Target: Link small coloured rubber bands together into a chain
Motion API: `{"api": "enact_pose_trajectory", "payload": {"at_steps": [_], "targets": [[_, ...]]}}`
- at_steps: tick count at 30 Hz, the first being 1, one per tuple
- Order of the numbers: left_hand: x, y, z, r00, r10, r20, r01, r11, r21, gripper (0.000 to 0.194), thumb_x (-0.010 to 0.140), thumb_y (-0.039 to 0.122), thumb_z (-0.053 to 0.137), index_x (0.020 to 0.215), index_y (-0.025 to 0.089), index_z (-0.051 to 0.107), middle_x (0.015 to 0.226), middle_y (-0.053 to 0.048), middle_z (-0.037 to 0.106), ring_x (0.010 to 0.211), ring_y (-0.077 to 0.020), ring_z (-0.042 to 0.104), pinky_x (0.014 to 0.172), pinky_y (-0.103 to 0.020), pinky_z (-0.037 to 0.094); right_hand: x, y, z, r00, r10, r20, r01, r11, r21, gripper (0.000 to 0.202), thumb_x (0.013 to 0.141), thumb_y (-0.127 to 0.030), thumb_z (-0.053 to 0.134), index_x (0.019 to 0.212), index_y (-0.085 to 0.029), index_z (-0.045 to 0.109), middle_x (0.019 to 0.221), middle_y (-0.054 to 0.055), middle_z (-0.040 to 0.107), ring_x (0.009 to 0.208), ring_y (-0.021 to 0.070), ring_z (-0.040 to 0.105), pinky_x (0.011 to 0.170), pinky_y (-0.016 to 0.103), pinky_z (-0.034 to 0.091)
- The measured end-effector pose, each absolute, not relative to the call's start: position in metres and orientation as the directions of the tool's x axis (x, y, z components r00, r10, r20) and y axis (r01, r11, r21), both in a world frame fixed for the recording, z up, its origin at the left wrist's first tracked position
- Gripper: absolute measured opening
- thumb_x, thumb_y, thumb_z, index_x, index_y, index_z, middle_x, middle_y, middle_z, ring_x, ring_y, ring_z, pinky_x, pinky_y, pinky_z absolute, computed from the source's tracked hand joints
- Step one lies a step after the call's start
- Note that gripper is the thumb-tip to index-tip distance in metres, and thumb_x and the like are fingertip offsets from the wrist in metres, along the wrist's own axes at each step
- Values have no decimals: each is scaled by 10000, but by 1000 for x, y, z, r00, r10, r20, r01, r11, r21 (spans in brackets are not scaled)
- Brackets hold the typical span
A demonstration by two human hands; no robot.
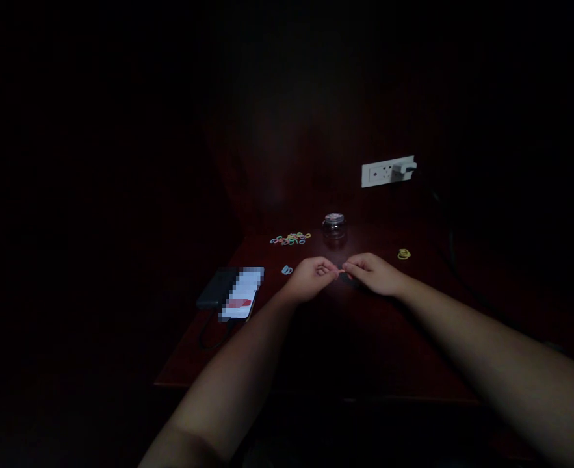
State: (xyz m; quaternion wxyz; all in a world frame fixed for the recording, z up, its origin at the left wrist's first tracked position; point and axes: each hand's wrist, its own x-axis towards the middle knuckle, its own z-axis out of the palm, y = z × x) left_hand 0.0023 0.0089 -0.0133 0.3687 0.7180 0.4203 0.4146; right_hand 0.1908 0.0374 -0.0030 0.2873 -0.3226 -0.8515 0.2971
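Observation:
My left hand [312, 279] and my right hand [373, 273] meet over the middle of the dark red table. Between their pinched fingertips is a small orange elastic band [342, 271], mostly covered by the fingers. Just left of my left hand lie a few light blue elastic bands [287, 270]. Farther back sits a loose pile of multicoloured elastic bands [291, 239]. To the right of my right hand is a little bunch of yellow elastic bands [404, 254]. Behind both hands stands a clear jar [334, 227] with a lid.
A phone [242, 292] with a lit screen rests against a dark box-like object [216, 288] at the table's left edge, a cable looping below. On the back wall is a white socket panel [379, 172] with a plugged-in charger [404, 168]; its cable hangs down at the right.

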Motion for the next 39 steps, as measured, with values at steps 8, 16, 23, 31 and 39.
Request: {"api": "enact_pose_trajectory", "payload": {"at_steps": [8, 16, 23, 31, 39], "targets": [[0, 9, -11, 265, 904, 335, 322, -411, 853, 236, 774, 317, 596, 810, 85, 615, 740, -67, 648, 637, -96, 552, 594, -207, 426, 188, 33, -4, -570, 732, 374, 335, 622, -707, 277, 821, -418, 475, 698, -170, 502, 566, -32, 440, 530, 100, 388, 496, 220, 293], [0, 11, -12, 288, 906, 309, 324, -396, 859, 256, 801, 337, 550, 769, 89, 606, 706, -50, 631, 620, -92, 540, 587, -202, 407, 187, 33, -6, -591, 724, 357, 233, 577, -783, 276, 780, -435, 557, 750, -164, 516, 631, -17, 469, 556, 96, 412, 504, 221, 330], [1, 9, -10, 308, 908, 284, 341, -385, 858, 306, 805, 379, 537, 734, 89, 603, 667, -42, 615, 590, -87, 522, 555, -195, 390, 187, 33, -6, -616, 708, 345, 208, 569, -795, 274, 780, -430, 556, 825, -159, 547, 635, -14, 484, 550, 93, 414, 491, 215, 322], [1, 10, -14, 313, 899, 307, 310, -402, 862, 245, 753, 315, 621, 851, 92, 593, 731, -45, 616, 629, -88, 534, 583, -197, 413, 186, 36, -9, -607, 722, 332, 223, 556, -801, 255, 764, -404, 568, 779, -150, 556, 630, -11, 499, 555, 96, 430, 504, 219, 340], [1, 10, -14, 359, 898, 253, 293, -366, 883, 243, 713, 293, 670, 820, 88, 594, 696, -31, 597, 618, -77, 523, 594, -197, 419, 187, 35, -8, -602, 722, 341, 253, 577, -776, 196, 742, -334, 585, 765, -140, 571, 617, -8, 507, 557, 94, 439, 512, 215, 351]]}}
